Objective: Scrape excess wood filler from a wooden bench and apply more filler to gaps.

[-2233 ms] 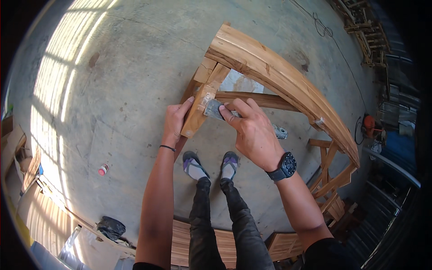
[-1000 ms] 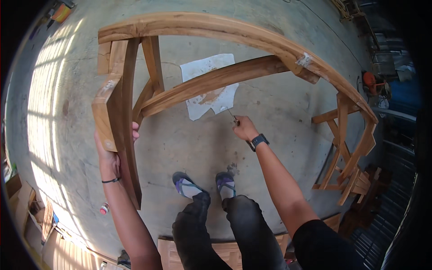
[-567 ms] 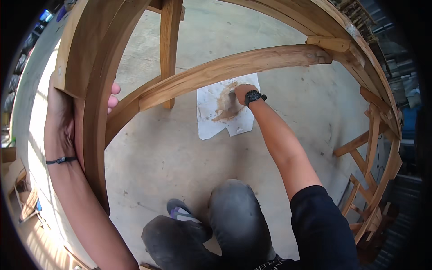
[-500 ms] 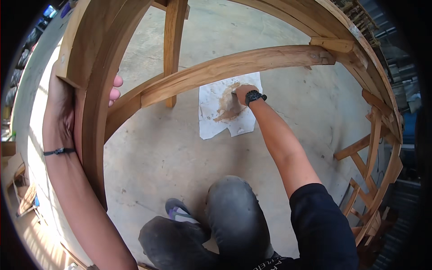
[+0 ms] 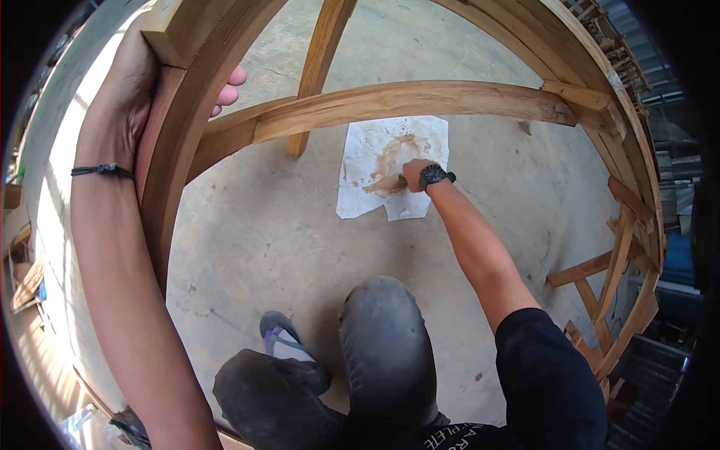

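Observation:
My left hand [image 5: 129,82] is wrapped round an upright curved wooden beam [image 5: 174,135] of a large frame, its fingertips showing past the far edge. Below the frame's crossbar [image 5: 405,102], a white sheet [image 5: 356,161] lies on the floor. Brown powder or paste [image 5: 386,182] is spread over its middle. My right hand [image 5: 415,174] is closed low over this brown patch. Something small and dark shows at its fingers, too little of it to name. The palm side is hidden.
Curved wooden rails [image 5: 517,37] of the same frame arch round me at the far side and right. A slanting wooden post [image 5: 322,60] stands behind the crossbar. Wooden slats [image 5: 619,255] join at the right. My bent knees [image 5: 386,337] are close below, over the concrete floor [image 5: 255,232].
My right hand has moved toward me over the sheet, to the lower part of the brown patch. My left hand keeps its hold on the beam. The whole view has shifted slightly.

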The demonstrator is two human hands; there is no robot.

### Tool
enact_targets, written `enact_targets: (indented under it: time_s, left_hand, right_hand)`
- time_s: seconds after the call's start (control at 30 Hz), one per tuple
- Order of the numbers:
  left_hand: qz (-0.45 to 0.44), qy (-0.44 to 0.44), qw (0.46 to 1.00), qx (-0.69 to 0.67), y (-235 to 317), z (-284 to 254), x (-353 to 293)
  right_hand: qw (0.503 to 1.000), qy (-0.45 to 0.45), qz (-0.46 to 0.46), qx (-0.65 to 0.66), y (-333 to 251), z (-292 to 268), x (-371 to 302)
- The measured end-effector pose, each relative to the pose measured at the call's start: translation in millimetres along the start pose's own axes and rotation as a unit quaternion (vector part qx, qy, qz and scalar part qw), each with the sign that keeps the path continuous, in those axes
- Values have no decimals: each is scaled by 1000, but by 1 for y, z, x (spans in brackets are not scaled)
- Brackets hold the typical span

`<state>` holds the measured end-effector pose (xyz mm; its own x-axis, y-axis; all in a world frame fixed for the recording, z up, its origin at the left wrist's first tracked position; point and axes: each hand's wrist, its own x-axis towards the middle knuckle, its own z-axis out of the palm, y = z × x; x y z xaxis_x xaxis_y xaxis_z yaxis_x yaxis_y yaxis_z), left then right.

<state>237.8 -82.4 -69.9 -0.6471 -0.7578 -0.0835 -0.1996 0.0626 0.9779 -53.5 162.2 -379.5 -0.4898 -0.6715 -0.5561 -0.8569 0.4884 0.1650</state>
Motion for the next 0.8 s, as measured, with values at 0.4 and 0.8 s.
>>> enact_targets:
  time_s: [0.4, 0.8]
  left_hand:
    - [-54, -86, 989, -105, -9, -23, 9]
    - [-44, -119, 981, -145, -17, -17, 18]
  right_hand:
    - [998, 32, 1, -47, 53, -36, 66]
    - [998, -12, -22, -50, 90, 19, 52]
